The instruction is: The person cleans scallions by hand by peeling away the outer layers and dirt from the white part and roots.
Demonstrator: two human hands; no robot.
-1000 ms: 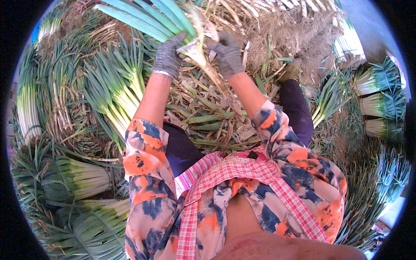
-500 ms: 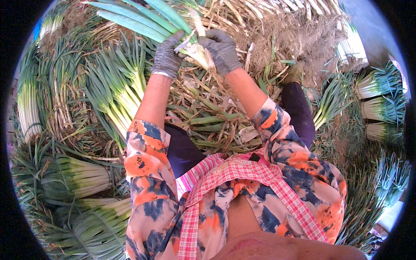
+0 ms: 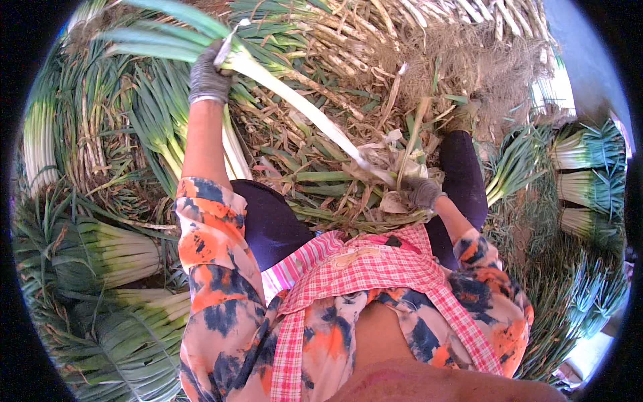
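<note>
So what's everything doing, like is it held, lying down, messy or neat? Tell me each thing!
Left hand: gloved, closed around the green onion.
Held green onion: slanting, mostly smooth and white along its shaft.
Right hand: gloved, low by the onion's lower end; grip unclear.
Leaf scraps: loose, messy, some brown, some green.
Stalks at the top: lying in a heap.
Lower-left bunch: lying down, neatly lined up.
Checked apron: worn.

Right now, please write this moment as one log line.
left grip: holds leek at leaf base | right grip: beside peelings, hold unclear | bundles: both sides
</note>
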